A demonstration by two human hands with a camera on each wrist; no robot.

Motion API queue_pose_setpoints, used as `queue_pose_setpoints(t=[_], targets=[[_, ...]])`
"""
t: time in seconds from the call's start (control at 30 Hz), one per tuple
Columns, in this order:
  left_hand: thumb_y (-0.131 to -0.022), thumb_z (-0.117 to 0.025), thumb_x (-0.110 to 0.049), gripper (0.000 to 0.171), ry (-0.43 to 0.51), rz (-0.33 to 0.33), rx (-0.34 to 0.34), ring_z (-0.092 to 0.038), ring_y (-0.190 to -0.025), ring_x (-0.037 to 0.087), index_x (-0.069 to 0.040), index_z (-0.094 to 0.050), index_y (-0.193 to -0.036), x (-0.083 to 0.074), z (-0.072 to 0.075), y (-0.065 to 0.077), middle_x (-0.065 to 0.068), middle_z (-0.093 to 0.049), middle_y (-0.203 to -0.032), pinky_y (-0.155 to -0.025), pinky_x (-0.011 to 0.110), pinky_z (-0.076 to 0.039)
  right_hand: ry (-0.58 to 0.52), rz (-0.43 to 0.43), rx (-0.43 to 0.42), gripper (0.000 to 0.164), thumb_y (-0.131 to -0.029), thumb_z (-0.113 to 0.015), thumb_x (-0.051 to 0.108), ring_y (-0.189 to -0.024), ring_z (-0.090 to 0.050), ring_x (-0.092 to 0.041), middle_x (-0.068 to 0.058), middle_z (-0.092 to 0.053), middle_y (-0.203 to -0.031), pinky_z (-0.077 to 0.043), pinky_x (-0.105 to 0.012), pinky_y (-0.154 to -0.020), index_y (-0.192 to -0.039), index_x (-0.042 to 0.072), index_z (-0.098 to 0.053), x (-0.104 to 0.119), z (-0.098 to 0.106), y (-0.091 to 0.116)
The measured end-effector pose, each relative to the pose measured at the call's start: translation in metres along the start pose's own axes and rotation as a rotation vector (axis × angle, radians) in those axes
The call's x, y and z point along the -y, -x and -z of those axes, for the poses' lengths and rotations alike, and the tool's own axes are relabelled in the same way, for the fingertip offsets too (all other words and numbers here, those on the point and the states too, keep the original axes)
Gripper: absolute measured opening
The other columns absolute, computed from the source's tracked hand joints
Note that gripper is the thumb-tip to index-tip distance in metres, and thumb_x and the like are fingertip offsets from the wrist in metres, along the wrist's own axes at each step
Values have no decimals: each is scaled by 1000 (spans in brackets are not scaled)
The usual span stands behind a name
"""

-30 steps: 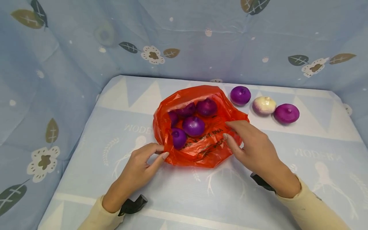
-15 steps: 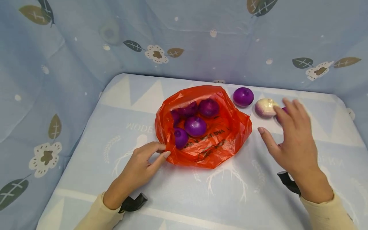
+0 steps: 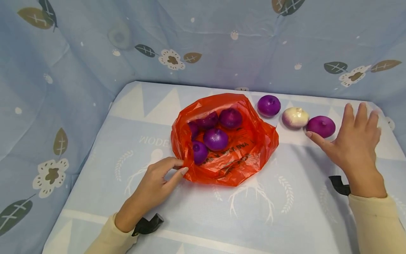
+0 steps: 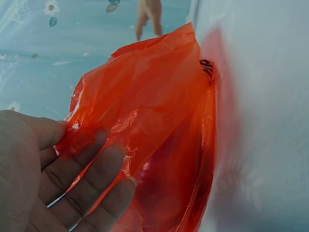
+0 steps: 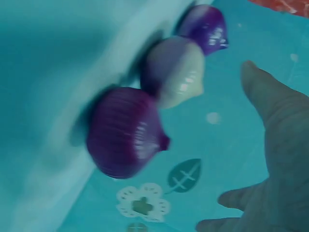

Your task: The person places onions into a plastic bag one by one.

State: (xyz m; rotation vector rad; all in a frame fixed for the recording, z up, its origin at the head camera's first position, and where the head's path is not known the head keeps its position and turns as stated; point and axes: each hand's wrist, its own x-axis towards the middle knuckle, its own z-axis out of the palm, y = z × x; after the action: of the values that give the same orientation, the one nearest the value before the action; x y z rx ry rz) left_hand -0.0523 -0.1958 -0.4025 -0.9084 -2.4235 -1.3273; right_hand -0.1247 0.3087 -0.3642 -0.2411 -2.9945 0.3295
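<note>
A red plastic bag [image 3: 228, 173] lies with its mouth spread wide, several purple onions [image 3: 215, 139] inside it. My left hand [image 3: 160, 180] pinches the bag's near left rim between thumb and fingers; the left wrist view has the thin red film [image 4: 145, 96] by the fingers. At the right, my right hand [image 3: 356, 143] is held above the table with fingers spread, holding nothing. Its thumb is close to the rightmost purple onion [image 3: 321, 127], which also shows large in the right wrist view. Beside that sits a white-and-purple onion [image 3: 295, 118], and further left another purple onion [image 3: 269, 106].
A patterned cloth covers the table [image 3: 203, 211]. Blue floral curtains [image 3: 222, 46] hang behind it and at the sides. A black wrist mount [image 3: 148, 224] is on the left wrist and another mount [image 3: 339, 186] on the right.
My right hand has left the bag's right rim and moved right, past the white-and-purple onion to the rightmost purple onion. The left hand stays on the rim.
</note>
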Motion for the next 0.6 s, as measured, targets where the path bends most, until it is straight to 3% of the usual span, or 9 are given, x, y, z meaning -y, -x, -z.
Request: queue_pose_setpoints(t=[0.23, 0.5, 0.6], targets=[[-93, -76, -1, 16, 4, -1, -1, -68, -87, 12, -8, -70, -107, -1, 1, -1, -1, -73, -99, -87, 23, -56, 12, -37, 148, 120, -91, -70, 62, -149, 4, -63, -39, 4, -164, -10, -84, -110, -161, -8, -3, -16, -19, -8], [-94, -76, -3, 15, -1, -1, 0, -68, -90, 14, -8, -70, -107, 0, 1, -1, -1, -73, -100, -90, 20, -54, -58, -31, 223, 119, -93, -65, 66, -145, -12, -65, -42, -3, -161, -24, -90, -94, -162, -8, -4, -24, -31, -14], [-93, -76, -2, 16, 1, 2, 2, -68, -90, 13, -9, -71, -107, 0, 1, -1, -2, -73, -100, -91, 20, -54, -90, -13, 228, 117, -94, -66, 64, -140, -19, -67, -42, -7, -160, -26, -89, -94, -161, -9, -4, -26, -35, -16]])
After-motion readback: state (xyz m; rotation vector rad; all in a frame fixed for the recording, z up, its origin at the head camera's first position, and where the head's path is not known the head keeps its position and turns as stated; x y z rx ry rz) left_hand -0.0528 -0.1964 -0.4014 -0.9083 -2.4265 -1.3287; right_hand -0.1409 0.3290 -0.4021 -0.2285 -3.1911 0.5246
